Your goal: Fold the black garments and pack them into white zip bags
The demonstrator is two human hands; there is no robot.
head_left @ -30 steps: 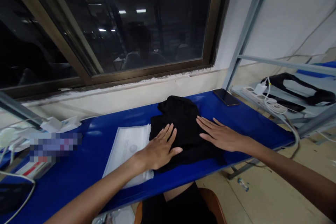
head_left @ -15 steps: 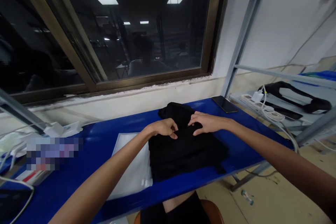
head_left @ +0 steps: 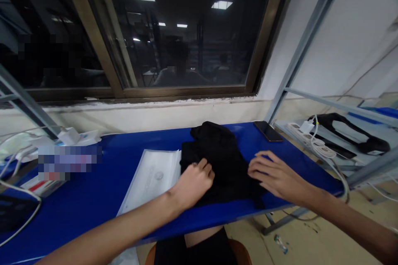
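Observation:
A folded black garment (head_left: 222, 161) lies on the blue table (head_left: 102, 190), near its front edge. My left hand (head_left: 194, 182) rests on the garment's left near side with the fingers curled in, gripping the cloth. My right hand (head_left: 275, 176) sits at the garment's right near corner, fingers bent and apart, touching the cloth. A white flat plastic packet (head_left: 152, 176) lies on the table just left of the garment.
A dark phone (head_left: 268, 131) lies at the table's far right corner. A white power strip with cables (head_left: 306, 132) and a black strap-like object (head_left: 351, 134) sit on the shelf at right. White boxes and cables (head_left: 66, 136) crowd the far left. A window fills the wall behind.
Both hands drew back from the garment's far part to its near edge. The left hand stays curled at the left side. The right hand opened and moved to the right corner.

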